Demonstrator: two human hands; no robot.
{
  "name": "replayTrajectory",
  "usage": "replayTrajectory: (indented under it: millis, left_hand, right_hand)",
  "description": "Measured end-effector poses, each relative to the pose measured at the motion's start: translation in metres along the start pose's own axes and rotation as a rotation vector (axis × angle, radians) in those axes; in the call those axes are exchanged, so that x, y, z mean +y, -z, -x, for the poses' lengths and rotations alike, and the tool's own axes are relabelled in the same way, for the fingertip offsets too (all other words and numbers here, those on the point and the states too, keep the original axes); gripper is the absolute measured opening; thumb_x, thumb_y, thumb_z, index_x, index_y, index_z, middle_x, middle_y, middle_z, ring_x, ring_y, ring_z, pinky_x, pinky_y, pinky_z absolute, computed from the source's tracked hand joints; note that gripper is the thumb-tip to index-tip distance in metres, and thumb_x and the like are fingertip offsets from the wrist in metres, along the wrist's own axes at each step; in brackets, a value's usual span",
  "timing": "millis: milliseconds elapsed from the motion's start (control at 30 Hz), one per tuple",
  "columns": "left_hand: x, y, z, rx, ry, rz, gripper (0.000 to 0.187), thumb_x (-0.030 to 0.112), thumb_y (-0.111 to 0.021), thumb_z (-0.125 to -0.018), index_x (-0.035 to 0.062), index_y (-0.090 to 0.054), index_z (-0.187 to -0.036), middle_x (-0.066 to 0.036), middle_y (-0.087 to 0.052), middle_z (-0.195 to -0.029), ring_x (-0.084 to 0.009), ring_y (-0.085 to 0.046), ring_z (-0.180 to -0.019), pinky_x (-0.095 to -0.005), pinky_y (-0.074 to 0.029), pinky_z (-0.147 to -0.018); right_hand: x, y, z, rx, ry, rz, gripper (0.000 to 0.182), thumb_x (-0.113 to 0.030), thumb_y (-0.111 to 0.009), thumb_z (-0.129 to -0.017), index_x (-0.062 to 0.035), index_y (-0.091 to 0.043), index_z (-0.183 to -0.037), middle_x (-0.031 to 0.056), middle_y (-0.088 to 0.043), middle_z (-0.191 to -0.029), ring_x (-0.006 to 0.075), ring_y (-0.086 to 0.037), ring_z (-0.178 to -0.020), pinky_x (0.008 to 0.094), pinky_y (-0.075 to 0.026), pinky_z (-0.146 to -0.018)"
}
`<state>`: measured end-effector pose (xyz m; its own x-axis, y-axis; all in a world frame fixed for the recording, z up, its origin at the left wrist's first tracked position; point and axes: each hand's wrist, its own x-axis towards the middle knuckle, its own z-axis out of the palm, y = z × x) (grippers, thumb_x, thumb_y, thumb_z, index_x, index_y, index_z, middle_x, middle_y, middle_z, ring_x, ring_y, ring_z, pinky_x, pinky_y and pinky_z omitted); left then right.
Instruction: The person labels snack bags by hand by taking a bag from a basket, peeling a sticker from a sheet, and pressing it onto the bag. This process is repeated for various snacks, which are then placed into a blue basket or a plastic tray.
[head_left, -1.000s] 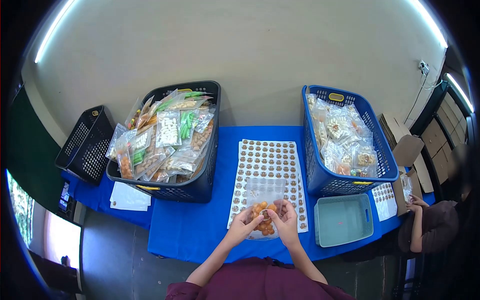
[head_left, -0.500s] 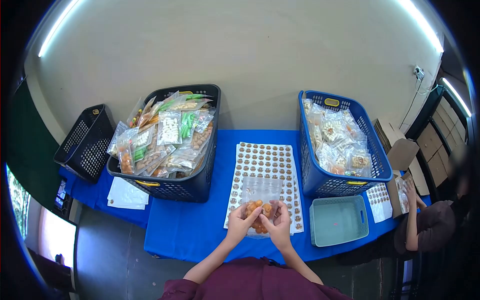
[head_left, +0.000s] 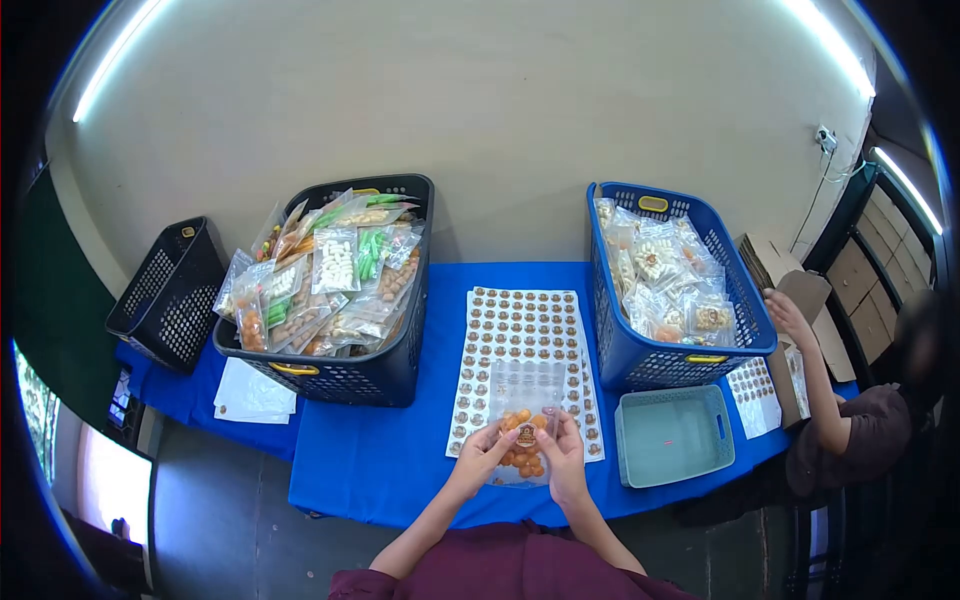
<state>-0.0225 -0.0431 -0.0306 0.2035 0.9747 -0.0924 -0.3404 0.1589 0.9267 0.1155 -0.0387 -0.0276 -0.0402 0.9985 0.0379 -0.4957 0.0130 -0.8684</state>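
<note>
A clear bag of orange snack balls (head_left: 522, 412) lies on the sticker sheet (head_left: 522, 325) near the table's front edge. My left hand (head_left: 484, 455) grips the bag's lower left side. My right hand (head_left: 563, 455) holds its lower right side, thumb near a round brown sticker on the bag's front. The sheet carries rows of several round brown stickers and lies on the blue tablecloth (head_left: 380, 450).
A black basket (head_left: 390, 375) heaped with snack bags stands left, a blue basket (head_left: 660, 362) with bags right. A small teal tray (head_left: 672, 470) sits front right, an empty black basket (head_left: 165, 295) far left, white sheets (head_left: 250, 395) beside it. Another person's hand (head_left: 785, 315) reaches toward cardboard boxes at right.
My hands and the bag have shifted slightly toward me on the sheet. The person at right has raised a hand from the sticker sheet up toward the boxes.
</note>
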Motion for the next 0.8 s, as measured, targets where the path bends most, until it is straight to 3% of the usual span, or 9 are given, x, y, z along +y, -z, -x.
replayTrajectory:
  millis: [200,367,600,700,800]
  left_hand:
    - [-0.007,-0.004,0.004,-0.081,-0.049,-0.057,0.038,0.017,-0.056,-0.086,-0.0032,-0.045,-0.117,-0.004,-0.058,-0.097,-0.0065,-0.055,-0.084,-0.02,-0.046,-0.07]
    - [-0.038,0.006,0.001,-0.116,-0.008,-0.09,0.042,0.012,-0.058,-0.084,-0.0036,-0.042,-0.12,-0.005,-0.056,-0.102,-0.0074,-0.054,-0.089,-0.0211,-0.045,-0.075]
    - [-0.024,0.007,0.014,-0.101,0.037,-0.093,0.039,0.015,-0.058,-0.085,-0.0033,-0.046,-0.117,-0.005,-0.056,-0.101,-0.0065,-0.053,-0.088,-0.0199,-0.045,-0.074]
    - [-0.02,0.012,0.017,0.009,0.095,-0.137,0.036,0.019,-0.056,-0.086,-0.0027,-0.049,-0.115,-0.004,-0.058,-0.097,-0.0059,-0.054,-0.084,-0.0195,-0.045,-0.07]
    - [-0.03,0.022,0.012,0.092,0.014,-0.101,0.035,0.022,-0.053,-0.088,-0.0017,-0.051,-0.113,-0.003,-0.059,-0.095,-0.0053,-0.055,-0.08,-0.019,-0.045,-0.068]
  right_hand:
    - [0.001,0.009,0.0,-0.04,0.017,0.164,0.033,-0.001,-0.061,-0.077,0.0002,-0.044,-0.106,0.0059,-0.049,-0.1,0.01,-0.047,-0.096,0.0241,-0.039,-0.083]
    - [0.024,0.021,-0.001,0.065,0.089,0.283,0.023,-0.007,-0.061,-0.08,-0.0007,-0.047,-0.097,0.0035,-0.053,-0.085,0.0082,-0.053,-0.077,0.0214,-0.044,-0.069]
    - [0.03,0.013,0.013,0.072,-0.043,0.152,0.016,-0.01,-0.055,-0.086,-0.0018,-0.048,-0.098,0.0029,-0.054,-0.086,0.0083,-0.053,-0.081,0.0219,-0.044,-0.069]
    - [0.037,0.014,0.01,0.018,-0.067,0.13,0.024,-0.008,-0.058,-0.083,-0.0015,-0.045,-0.102,0.0046,-0.053,-0.091,0.0087,-0.052,-0.085,0.0227,-0.044,-0.072]
    - [0.03,0.002,0.011,-0.102,-0.028,0.248,0.032,-0.009,-0.062,-0.08,-0.0007,-0.043,-0.104,0.008,-0.052,-0.094,0.0115,-0.054,-0.086,0.0244,-0.046,-0.071]
